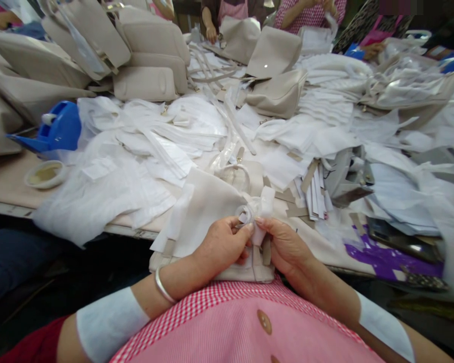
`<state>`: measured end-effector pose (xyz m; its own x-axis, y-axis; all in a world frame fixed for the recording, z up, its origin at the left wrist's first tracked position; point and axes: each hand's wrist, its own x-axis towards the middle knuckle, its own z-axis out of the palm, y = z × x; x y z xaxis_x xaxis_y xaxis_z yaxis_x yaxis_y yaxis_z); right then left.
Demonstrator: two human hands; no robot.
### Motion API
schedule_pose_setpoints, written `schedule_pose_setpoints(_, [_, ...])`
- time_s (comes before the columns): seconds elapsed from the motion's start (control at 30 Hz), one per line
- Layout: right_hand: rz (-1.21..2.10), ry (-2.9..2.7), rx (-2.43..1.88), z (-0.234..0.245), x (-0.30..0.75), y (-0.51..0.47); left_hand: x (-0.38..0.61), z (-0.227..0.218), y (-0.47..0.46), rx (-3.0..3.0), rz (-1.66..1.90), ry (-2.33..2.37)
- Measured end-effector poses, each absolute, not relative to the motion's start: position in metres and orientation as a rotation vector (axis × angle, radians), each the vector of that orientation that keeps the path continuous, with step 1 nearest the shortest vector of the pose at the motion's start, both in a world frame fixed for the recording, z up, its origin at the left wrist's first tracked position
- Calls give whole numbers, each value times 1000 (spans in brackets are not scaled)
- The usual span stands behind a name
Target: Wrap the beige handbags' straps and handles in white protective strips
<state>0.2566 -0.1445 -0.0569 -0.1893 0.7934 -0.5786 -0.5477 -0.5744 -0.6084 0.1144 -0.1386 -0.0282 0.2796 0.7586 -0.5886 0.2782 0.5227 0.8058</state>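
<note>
At the table's front edge, a beige handbag (263,275) lies in front of me, partly covered by white sheets (212,201). My left hand (225,241) is closed, thumb and fingers pinching a white wrapping strip (245,214) that curls into a loop over the bag. My right hand (287,247) also pinches the white wrapping, close to my left fingertips. Beige strap ends hang just under the fingers. Behind them, the bag's handle (236,169) arches up in clear wrapping. What the wrapping covers between my fingertips is hidden.
Blue tape dispenser (58,126) and small round dish (45,174) sit left. Beige bags (151,45) are piled behind. White wrapping sheets (189,126) spread across the table. Grey tape dispenser (348,176) and dark phone (403,239) lie right. Other people work opposite.
</note>
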Motion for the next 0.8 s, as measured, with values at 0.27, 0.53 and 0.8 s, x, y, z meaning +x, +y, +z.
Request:
schedule_pose_setpoints(0.27, [1938,-206,-1123,-54,259,-144,107,-31,-136,919,368,1173])
schedule_pose_setpoints(0.53, [1986,-203,-1104,-51,258,-146,115,-31,-139,1162,283,1341])
schedule_pose_setpoints(0.8, [2048,-594,-1042,-47,277,-149,114,-32,-141,1439,328,1406])
